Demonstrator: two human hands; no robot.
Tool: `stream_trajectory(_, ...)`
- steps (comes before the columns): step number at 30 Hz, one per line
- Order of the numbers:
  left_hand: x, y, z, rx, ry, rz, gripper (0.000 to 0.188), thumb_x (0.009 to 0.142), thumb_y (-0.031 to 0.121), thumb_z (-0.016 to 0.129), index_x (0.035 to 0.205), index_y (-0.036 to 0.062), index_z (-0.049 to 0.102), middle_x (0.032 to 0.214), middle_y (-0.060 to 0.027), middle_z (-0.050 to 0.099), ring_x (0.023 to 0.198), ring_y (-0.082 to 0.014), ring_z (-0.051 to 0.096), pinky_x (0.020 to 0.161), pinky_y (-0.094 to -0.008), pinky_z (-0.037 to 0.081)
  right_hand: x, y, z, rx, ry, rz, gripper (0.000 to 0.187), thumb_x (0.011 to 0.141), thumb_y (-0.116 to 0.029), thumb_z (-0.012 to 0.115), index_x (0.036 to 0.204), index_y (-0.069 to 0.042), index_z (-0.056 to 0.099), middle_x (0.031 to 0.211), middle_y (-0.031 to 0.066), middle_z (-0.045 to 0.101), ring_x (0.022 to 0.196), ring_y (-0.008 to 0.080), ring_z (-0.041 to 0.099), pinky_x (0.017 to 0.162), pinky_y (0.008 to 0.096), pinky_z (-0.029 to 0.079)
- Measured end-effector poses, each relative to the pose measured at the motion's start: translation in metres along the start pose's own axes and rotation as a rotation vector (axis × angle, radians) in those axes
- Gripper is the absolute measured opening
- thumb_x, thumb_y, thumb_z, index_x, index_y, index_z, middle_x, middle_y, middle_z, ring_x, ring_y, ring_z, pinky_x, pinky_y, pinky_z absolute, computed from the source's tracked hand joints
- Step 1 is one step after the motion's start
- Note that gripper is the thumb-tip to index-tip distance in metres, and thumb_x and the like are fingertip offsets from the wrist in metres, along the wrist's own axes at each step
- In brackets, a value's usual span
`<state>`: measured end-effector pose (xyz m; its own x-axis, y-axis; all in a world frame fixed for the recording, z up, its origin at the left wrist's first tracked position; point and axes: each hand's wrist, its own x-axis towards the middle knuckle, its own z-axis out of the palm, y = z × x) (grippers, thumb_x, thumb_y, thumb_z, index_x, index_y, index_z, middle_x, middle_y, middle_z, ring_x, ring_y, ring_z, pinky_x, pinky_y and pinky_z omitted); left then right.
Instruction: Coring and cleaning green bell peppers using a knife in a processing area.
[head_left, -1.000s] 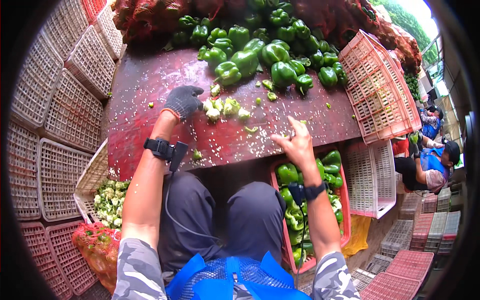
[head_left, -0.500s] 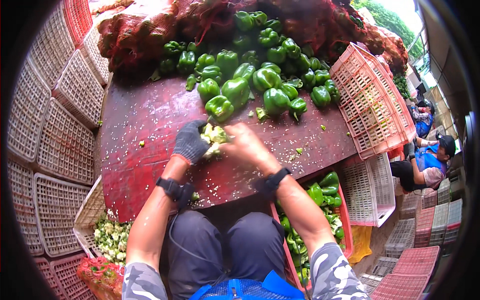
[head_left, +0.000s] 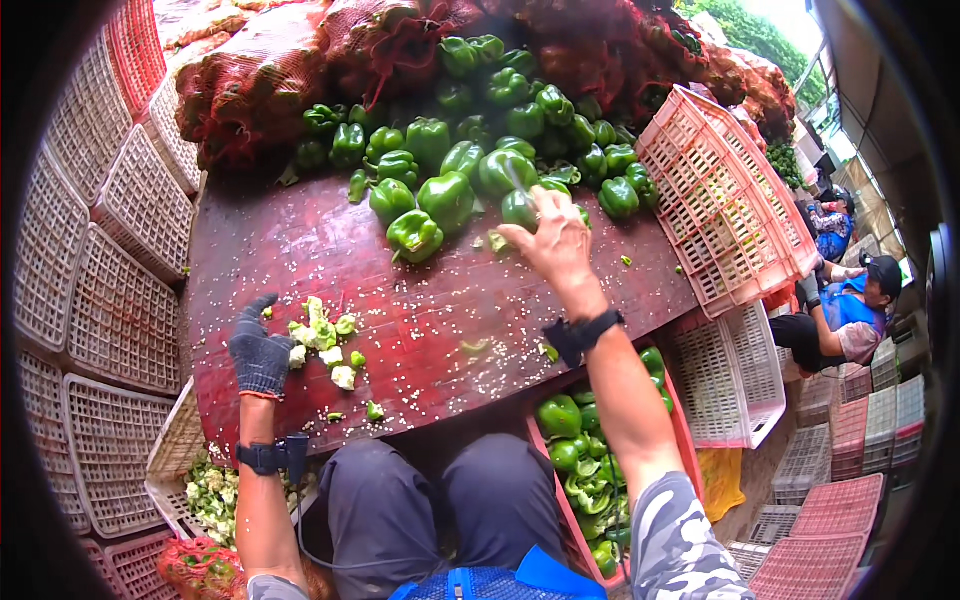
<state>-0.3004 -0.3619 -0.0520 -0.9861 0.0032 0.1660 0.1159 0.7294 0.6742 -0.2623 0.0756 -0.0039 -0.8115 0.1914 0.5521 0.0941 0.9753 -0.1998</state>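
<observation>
My left hand (head_left: pixel 262 348), in a dark grey knitted glove, is low over the left of the red board (head_left: pixel 330 240), a finger stretched out. Beside it lies a loose cluster of pale, seedy green pepper cores (head_left: pixel 318 335), touching or nearly touching the glove. My bare right hand (head_left: pixel 560 245) reaches to the front of a heap of green bell peppers (head_left: pixel 447 200). Its thumb and fingers are apart around a bell pepper (head_left: pixel 518 209), partly covered by the fingers; no firm grip shows.
Red net sacks (head_left: pixel 260 85) line the back. A pink crate (head_left: pixel 715 200) leans at the right edge. Below, a red crate holds opened green peppers (head_left: pixel 590 480); cores fill a crate (head_left: pixel 212 500) at lower left. Stacked crates (head_left: pixel 110 330) stand left. Two people (head_left: pixel 845 310) sit far right.
My hands have parted. The cores they held together now lie on the board's left beside my left hand, which moved left and nearer. My right hand has gone forward to the peppers.
</observation>
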Motion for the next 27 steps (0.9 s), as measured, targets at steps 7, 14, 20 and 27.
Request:
stream_trajectory(7, -0.005, 0.093, 0.018, -0.275, -0.003, 0.34, 0.065, 0.061, -0.01, 0.068, 0.125, 0.0055, 0.067, 0.117, -0.0096, 0.071, 0.084, -0.0188, 0.065, 0.079, -0.0309, 0.054, 0.014, 0.028, 0.032, -0.235, -0.272, 0.237, 0.1, 0.066, -0.045, 0.086, 0.148, -0.009, 0.041, 0.13, 0.0186, 0.059, 0.121, 0.038, 0.057, 0.099, 0.0461, 0.05)
stream_trajectory(14, -0.005, 0.133, 0.04, -0.425, -0.216, 0.359, 0.066, 0.062, -0.012, 0.069, 0.127, 0.0022, 0.066, 0.127, -0.0133, 0.069, 0.117, -0.0234, 0.066, 0.103, -0.0341, 0.052, -0.016, -0.003, -0.049, 0.99, -0.554, 0.629, 0.059, 0.082, -0.037, 0.075, 0.132, -0.008, 0.063, 0.096, 0.0027, 0.069, 0.06, 0.0082, 0.057, 0.051, 0.0243, 0.048)
stream_trajectory(20, -0.027, 0.203, 0.074, -0.61, -0.325, 0.605, 0.067, 0.064, -0.011, 0.066, 0.13, -0.001, 0.061, 0.127, -0.017, 0.066, 0.121, -0.0282, 0.062, 0.107, -0.0361, 0.048, -0.091, -0.005, -0.053, 1.834, -0.573, 0.728, 0.06, 0.095, -0.041, 0.065, 0.141, -0.006, 0.051, 0.111, 0.0066, 0.069, 0.076, 0.0086, 0.066, 0.044, 0.0184, 0.045)
stream_trajectory(27, -0.061, 0.2, 0.101, -0.939, -0.578, 0.241, 0.05, 0.079, 0.011, 0.073, 0.127, 0.0002, 0.063, 0.116, -0.0112, 0.071, 0.101, -0.0183, 0.069, 0.087, -0.0324, 0.056, -0.129, -0.027, -0.087, 1.871, -0.558, 0.598, 0.068, 0.086, -0.036, 0.065, 0.142, -0.002, 0.048, 0.103, 0.0071, 0.068, 0.056, 0.0066, 0.054, 0.042, 0.0184, 0.041)
